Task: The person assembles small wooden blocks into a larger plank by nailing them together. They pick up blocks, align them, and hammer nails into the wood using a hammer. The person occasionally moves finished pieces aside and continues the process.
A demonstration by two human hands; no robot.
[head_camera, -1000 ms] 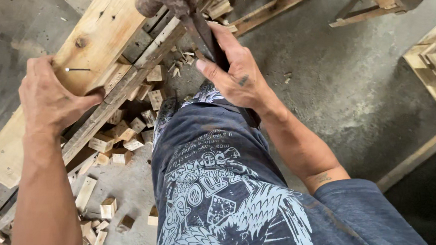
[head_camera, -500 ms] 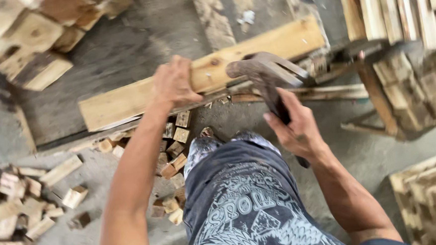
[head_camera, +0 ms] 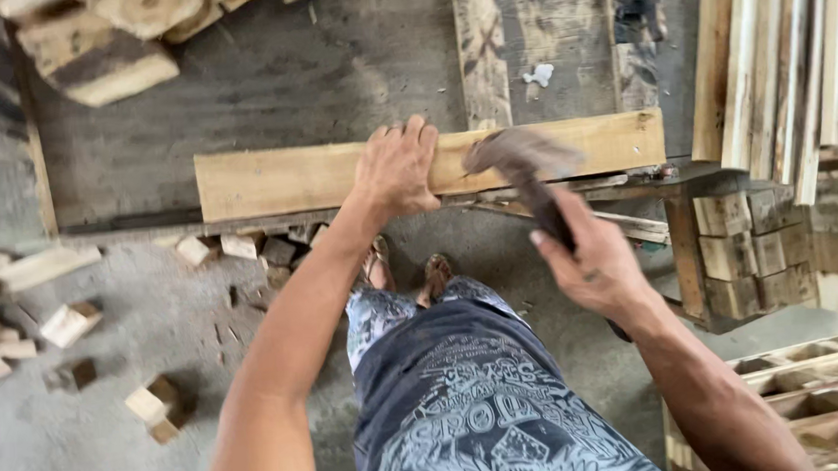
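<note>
Head view, single moment, read left to right.

At 9 o'clock I see loose wooden offcuts (head_camera: 65, 324) scattered on the grey concrete floor (head_camera: 140, 374), with one small block (head_camera: 156, 409) lying apart nearer 7 o'clock. At 11 o'clock a heap of thicker wood chunks (head_camera: 94, 52) sits at the frame's upper edge.

Centre: a pale plank (head_camera: 282, 179) lies crosswise, running from about 10 o'clock to 2 o'clock, resting on the top rail of a wooden frame (head_camera: 687, 241). More small offcuts lie under its near edge.

The left hand (head_camera: 396, 170) is pressed flat on the plank, fingers curled over its far edge, palm down; it is gripping the plank against the frame. The forearm reaches in from 7 o'clock.

Just right of it, the right hand (head_camera: 598, 269) is clenched around the dark handle of a hammer (head_camera: 531, 177). The hammer head is motion-blurred and overlaps the plank just beside the left hand; I cannot tell whether it touches the wood.

Below centre, at 6 o'clock, I note patterned shorts (head_camera: 466, 395) and two sandalled feet on the floor.

At 1 to 2 o'clock a stack of long slats (head_camera: 773, 64) lies lengthwise. At 3 o'clock stacked square blocks (head_camera: 755, 256) stand under the frame. At 5 o'clock, part of a slatted pallet (head_camera: 810, 397).
</note>
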